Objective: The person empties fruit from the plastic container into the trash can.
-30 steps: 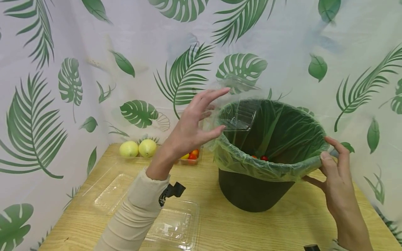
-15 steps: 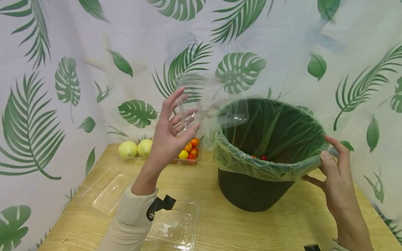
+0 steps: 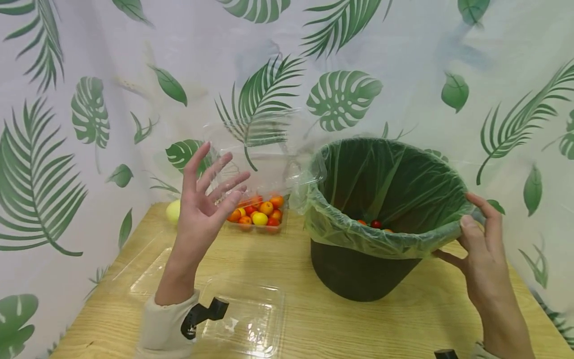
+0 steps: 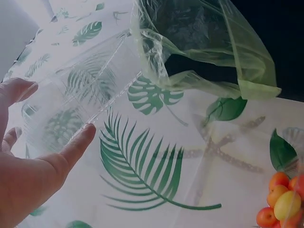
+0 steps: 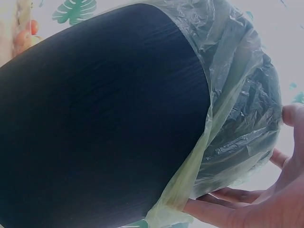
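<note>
A clear plastic container (image 3: 309, 174) is between the spread thumb and fingers of my left hand (image 3: 202, 204), raised left of the bin. In the left wrist view, the thumb (image 4: 80, 140) lies along the edge of this container (image 4: 90, 90). A black bin (image 3: 358, 274) with a green-yellow liner bag (image 3: 372, 244) tilts toward me. Its right rim is gripped by my right hand (image 3: 486, 249), thumb on top and fingers round the lined edge. Inside the bin, small red and orange fruits (image 3: 375, 224) show at the bottom; the rest is hidden by the rim.
Small red, orange and yellow fruits (image 3: 259, 218) fill a clear tray at the back. A pale yellow round fruit (image 3: 173, 212) peeks out behind my left arm. Clear plastic containers lie on the wooden table (image 3: 323, 329), one at the front (image 3: 251, 319) and one at left (image 3: 150, 271).
My left hand has moved left and away from the bin's mouth, carrying the clear container out from over it. More of the tray of small fruits shows. The right hand stays on the rim.
</note>
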The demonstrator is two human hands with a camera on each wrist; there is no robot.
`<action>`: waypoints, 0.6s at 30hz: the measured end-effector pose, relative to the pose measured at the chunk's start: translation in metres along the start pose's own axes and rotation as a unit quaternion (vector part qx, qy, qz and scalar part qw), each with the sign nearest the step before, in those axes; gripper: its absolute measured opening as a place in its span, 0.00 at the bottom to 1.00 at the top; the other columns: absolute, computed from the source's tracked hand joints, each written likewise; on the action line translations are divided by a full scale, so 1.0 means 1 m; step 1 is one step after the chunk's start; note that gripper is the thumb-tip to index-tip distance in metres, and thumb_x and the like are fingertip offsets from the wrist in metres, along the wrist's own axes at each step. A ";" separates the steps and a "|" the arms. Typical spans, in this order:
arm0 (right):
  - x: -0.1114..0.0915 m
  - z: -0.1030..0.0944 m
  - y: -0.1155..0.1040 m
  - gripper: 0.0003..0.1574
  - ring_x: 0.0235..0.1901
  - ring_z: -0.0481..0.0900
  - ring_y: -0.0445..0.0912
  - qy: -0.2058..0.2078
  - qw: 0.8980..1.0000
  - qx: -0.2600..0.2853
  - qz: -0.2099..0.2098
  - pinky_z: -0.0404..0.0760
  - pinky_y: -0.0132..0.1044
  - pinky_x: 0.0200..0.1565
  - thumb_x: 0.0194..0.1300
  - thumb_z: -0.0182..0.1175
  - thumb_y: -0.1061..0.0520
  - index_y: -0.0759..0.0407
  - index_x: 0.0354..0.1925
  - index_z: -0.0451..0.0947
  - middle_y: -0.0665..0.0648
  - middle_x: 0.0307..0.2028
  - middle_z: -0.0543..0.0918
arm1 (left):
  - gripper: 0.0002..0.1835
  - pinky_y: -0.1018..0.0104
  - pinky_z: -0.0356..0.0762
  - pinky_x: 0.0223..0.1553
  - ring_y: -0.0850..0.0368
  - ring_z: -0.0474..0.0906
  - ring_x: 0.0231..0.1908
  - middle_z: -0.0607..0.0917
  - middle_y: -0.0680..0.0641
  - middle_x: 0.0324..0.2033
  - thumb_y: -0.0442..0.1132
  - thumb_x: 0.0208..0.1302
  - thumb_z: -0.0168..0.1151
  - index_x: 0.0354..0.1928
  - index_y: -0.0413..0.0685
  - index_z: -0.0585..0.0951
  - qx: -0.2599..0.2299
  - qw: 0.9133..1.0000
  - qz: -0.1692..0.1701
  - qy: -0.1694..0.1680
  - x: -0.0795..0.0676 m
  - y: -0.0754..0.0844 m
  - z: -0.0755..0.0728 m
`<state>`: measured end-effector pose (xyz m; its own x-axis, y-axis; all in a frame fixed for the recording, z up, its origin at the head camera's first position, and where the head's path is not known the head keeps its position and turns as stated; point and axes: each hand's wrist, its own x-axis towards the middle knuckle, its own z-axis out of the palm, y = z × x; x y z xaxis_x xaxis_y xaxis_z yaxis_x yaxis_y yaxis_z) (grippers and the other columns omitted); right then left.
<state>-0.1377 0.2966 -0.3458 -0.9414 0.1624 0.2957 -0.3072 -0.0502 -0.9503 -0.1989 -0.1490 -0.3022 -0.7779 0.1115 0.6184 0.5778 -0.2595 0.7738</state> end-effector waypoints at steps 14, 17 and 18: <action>0.001 0.000 -0.001 0.32 0.73 0.62 0.56 0.000 1.000 0.002 0.002 0.85 0.35 0.37 0.83 0.40 0.57 0.41 0.79 0.51 0.55 0.73 0.57 | 0.46 0.53 0.75 0.64 0.36 0.73 0.66 0.62 0.37 0.74 0.17 0.69 0.54 0.80 0.59 0.52 -0.006 0.999 -0.052 0.001 -0.024 -0.004 -0.050; 0.001 0.000 -0.001 0.32 0.73 0.61 0.57 -0.001 1.000 0.001 0.005 0.85 0.35 0.37 0.83 0.40 0.57 0.41 0.79 0.50 0.55 0.73 0.56 | 0.46 0.54 0.75 0.64 0.37 0.73 0.66 0.61 0.35 0.75 0.15 0.67 0.52 0.80 0.57 0.52 -0.009 0.999 -0.050 -0.017 -0.026 -0.006 -0.058; 0.001 -0.001 -0.001 0.32 0.74 0.60 0.57 -0.001 1.000 0.001 0.005 0.85 0.35 0.37 0.83 0.40 0.57 0.41 0.79 0.50 0.55 0.73 0.56 | 0.47 0.55 0.75 0.65 0.37 0.72 0.66 0.60 0.35 0.75 0.14 0.67 0.51 0.81 0.55 0.51 -0.009 0.998 -0.051 -0.027 -0.026 -0.006 -0.060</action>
<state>-0.1379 0.2973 -0.3448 -0.9446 0.1602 0.2865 -0.2982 -0.0543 -0.9529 -0.1967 -0.2079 -0.3315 -0.8181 0.1888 0.5432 0.4912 -0.2617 0.8308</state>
